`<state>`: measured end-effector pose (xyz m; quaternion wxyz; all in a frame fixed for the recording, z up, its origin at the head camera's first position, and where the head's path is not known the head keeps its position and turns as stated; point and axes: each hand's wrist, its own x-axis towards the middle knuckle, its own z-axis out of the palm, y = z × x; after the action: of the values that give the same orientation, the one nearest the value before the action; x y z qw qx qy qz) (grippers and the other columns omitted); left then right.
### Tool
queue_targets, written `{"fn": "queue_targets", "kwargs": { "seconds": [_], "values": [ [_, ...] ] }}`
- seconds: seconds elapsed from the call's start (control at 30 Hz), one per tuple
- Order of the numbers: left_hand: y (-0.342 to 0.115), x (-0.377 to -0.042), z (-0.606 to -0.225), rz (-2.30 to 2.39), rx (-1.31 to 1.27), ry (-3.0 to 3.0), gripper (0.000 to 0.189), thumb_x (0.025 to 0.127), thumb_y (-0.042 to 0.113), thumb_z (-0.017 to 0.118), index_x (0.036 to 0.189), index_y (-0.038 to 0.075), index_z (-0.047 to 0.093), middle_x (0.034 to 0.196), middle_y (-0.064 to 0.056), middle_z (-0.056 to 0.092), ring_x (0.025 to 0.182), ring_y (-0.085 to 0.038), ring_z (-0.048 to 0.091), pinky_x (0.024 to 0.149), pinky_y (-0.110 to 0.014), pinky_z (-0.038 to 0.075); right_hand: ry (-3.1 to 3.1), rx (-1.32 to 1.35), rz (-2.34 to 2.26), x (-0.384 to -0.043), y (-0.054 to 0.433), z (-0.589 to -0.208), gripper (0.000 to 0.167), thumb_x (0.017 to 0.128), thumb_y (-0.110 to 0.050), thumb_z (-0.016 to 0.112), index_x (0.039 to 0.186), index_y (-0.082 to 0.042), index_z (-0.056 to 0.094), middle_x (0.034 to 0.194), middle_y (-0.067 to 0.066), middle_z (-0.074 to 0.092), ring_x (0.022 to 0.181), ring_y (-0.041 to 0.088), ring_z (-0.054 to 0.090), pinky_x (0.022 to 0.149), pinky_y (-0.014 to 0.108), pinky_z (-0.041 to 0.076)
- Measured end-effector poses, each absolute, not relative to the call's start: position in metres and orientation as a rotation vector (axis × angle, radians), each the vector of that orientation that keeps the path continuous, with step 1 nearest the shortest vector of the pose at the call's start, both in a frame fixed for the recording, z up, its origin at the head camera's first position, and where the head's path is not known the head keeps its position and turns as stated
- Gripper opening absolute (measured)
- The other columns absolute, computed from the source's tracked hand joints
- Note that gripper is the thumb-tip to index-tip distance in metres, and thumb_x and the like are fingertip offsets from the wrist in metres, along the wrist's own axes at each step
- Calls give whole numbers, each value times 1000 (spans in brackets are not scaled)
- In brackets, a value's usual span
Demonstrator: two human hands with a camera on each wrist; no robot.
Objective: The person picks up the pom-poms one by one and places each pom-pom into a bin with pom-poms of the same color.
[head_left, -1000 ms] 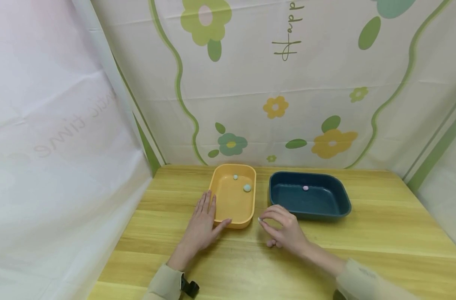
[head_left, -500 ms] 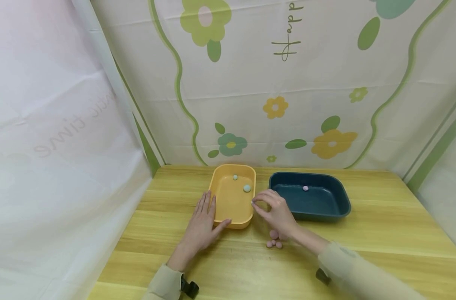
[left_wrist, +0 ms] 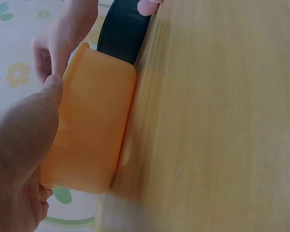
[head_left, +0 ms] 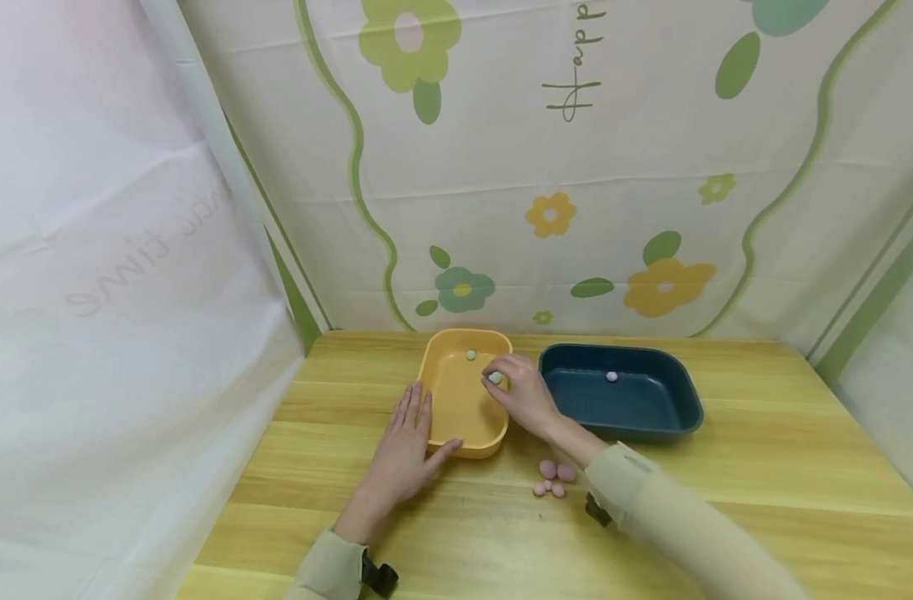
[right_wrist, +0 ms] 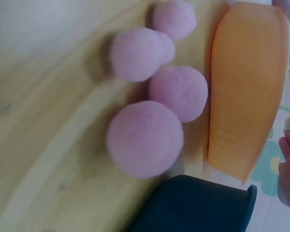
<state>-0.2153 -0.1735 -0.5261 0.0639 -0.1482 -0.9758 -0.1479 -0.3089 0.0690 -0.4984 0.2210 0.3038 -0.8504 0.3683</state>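
My left hand [head_left: 402, 450] rests against the left side of the yellow tray [head_left: 456, 408], fingers straight along the wall and thumb at the near rim. My right hand [head_left: 527, 398] is over the tray's right side, thumb and fingertips pinching a small pale blue-green pompom [right_wrist: 288, 124]. Inside the tray, a small pale green pompom [head_left: 471, 355] lies near the far wall. A larger pale green pompom [head_left: 496, 378] shows partly behind my right fingers. Several pink pompoms [head_left: 549, 469] lie on the wood below my right forearm, large in the right wrist view.
A dark blue tray [head_left: 614, 412] stands to the right of the yellow one, holding a small pink pompom [head_left: 612, 377]. Behind both trays hangs a white flowered curtain [head_left: 486, 150]. Another white curtain [head_left: 111, 375] borders the wooden table [head_left: 486, 542] on the left.
My right hand has moved up and left from beside the yellow tray to over its inside, still pinching the small pompom. The pink pompoms have come into fuller view. My left hand stays put.
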Motion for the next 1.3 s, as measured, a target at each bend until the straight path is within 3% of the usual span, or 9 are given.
{"fn": "queue_targets", "kwargs": {
  "seconds": [0.43,0.93,1.13,1.3],
  "values": [
    [-173,-215,-527,-446,-458,-2937,100,109,68,52,170,-7,26,181,-30,16,172,-46,16,140,-57,23,-2449,765,970,-329,50,-501,9,92,-6,87,98,-2,82,101,13,82,100,34,76,102,54,59],
    [-174,-215,-526,-450,-460,-2921,99,109,66,53,170,-7,27,181,-31,16,171,-47,16,140,-58,24,-2466,834,1017,-313,60,-500,14,95,-11,86,106,-4,82,112,11,80,112,36,73,109,58,56],
    [-174,-215,-526,-449,-463,-2924,99,109,66,53,170,-7,26,181,-31,16,172,-46,15,140,-58,24,-2455,843,1026,-298,79,-497,24,96,-17,86,116,-4,81,120,10,80,119,34,72,111,60,55],
    [-174,-215,-526,-448,-457,-2933,99,110,66,52,171,-7,25,182,-31,14,172,-45,14,140,-57,22,-2542,819,973,-284,104,-497,44,101,-33,80,138,-10,74,144,12,73,141,38,62,125,71,40]
  ]
}}
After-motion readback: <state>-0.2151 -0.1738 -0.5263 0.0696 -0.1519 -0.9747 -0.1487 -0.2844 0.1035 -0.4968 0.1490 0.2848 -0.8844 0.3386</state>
